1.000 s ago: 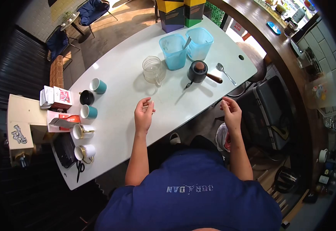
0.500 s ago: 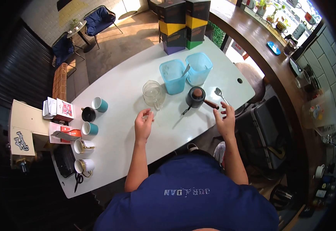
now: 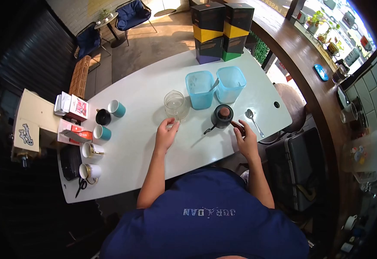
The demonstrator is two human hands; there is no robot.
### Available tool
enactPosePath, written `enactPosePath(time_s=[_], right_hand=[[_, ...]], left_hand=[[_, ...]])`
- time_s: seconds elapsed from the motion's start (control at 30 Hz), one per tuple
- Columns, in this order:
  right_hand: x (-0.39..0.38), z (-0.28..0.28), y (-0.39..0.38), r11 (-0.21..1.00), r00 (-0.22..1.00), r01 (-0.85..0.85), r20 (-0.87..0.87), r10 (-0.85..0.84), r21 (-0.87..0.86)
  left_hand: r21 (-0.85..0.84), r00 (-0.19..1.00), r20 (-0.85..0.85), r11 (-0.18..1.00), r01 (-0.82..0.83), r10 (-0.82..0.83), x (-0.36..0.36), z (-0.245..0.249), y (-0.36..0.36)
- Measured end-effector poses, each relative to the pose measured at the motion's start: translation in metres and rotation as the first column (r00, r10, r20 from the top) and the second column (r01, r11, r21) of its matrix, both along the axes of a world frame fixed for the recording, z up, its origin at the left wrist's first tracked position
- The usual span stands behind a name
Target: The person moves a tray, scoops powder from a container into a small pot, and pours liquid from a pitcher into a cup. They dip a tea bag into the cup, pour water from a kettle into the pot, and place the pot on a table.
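My left hand [image 3: 167, 135] is at the handle of a clear glass jug [image 3: 175, 102], its fingers curled in a pinch at the handle's lower end. My right hand [image 3: 246, 141] has thumb and fingers around the wooden handle of a small dark pot-like vessel [image 3: 223, 121]. A round brown knob [image 3: 224, 112] shows on top of the vessel, and a thin black piece [image 3: 208, 131] sticks out at its lower left. Right of the vessel lies a metal spoon [image 3: 254, 122]. Behind it stand two light-blue plastic containers, one left [image 3: 200, 100] and one right [image 3: 230, 91].
Stacked dark boxes [image 3: 208, 48] stand at the white table's [image 3: 141, 149] far end. Along the left edge are teal cups [image 3: 116, 108], a black cup [image 3: 103, 117], white mugs [image 3: 93, 150], packets [image 3: 75, 134] and scissors [image 3: 81, 187]. A wooden counter [image 3: 302, 56] runs along the right.
My left hand has moved in to the glass jug's handle. My right hand has come down onto the dark vessel's wooden handle. The camera view has shifted slightly.
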State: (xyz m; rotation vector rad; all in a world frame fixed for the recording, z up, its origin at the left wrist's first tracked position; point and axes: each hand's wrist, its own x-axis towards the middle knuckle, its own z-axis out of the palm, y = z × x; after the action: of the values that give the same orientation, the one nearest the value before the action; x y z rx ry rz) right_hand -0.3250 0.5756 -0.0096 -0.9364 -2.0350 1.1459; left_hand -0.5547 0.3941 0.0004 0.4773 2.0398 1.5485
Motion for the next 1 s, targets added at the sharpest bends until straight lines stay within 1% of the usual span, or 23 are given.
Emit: enactPosePath(time_s=[0.07,0.1,0.17,0.2,0.23,0.3,0.53,0.6,0.73,0.83,0.93,1.0], right_hand=[[-0.003,-0.001,0.002,1.0,0.997,-0.02,-0.075,0.019,-0.014],[-0.003,-0.001,0.005,0.999,0.997,-0.033,-0.073,0.033,-0.008],[-0.001,-0.005,0.007,0.998,0.999,-0.025,0.04,0.022,0.063],[-0.002,-0.009,0.007,0.997,1.0,-0.018,0.004,0.018,0.077],[-0.001,-0.012,0.006,0.997,1.0,-0.022,0.008,0.022,0.077],[-0.002,-0.014,0.005,0.989,1.0,0.003,-0.03,0.002,0.145],[-0.001,-0.012,0.003,0.989,0.999,0.012,-0.032,-0.008,0.149],[0.001,-0.006,0.001,0.994,0.998,0.037,-0.046,-0.032,0.106],[0.008,-0.007,0.003,0.992,0.997,0.066,-0.045,-0.061,0.105],[0.01,-0.009,0.004,0.99,0.993,0.111,-0.044,-0.108,0.09],[0.011,-0.007,0.004,0.987,0.99,0.128,-0.075,-0.121,0.097],[0.012,-0.01,0.003,0.976,0.986,0.162,-0.055,-0.156,0.147]], left_hand=[[0.01,1.0,0.019,1.0,-0.006,0.006,0.003,0.001,0.002],[0.018,1.0,0.024,1.0,0.005,-0.006,0.002,0.003,0.003],[0.026,0.999,0.034,1.0,0.009,-0.01,0.002,0.001,0.006],[0.028,0.999,0.044,0.999,0.027,-0.028,0.003,0.0,0.007],[0.029,0.999,0.048,0.999,0.023,-0.025,0.004,-0.003,0.008],[0.014,0.999,0.028,0.999,0.037,-0.037,0.003,-0.006,0.012],[-0.003,0.999,0.033,1.0,0.025,-0.025,0.002,-0.009,0.017],[0.055,0.997,0.07,0.998,0.007,-0.011,0.002,-0.007,0.018],[0.031,0.997,0.08,0.999,0.019,-0.022,0.0,-0.009,0.019],[0.069,0.992,0.122,0.998,0.013,-0.021,-0.002,-0.013,0.021],[0.087,0.99,0.137,0.996,0.013,-0.025,-0.003,-0.019,0.023],[0.113,0.992,0.116,0.993,0.029,-0.043,-0.004,-0.023,0.023]])
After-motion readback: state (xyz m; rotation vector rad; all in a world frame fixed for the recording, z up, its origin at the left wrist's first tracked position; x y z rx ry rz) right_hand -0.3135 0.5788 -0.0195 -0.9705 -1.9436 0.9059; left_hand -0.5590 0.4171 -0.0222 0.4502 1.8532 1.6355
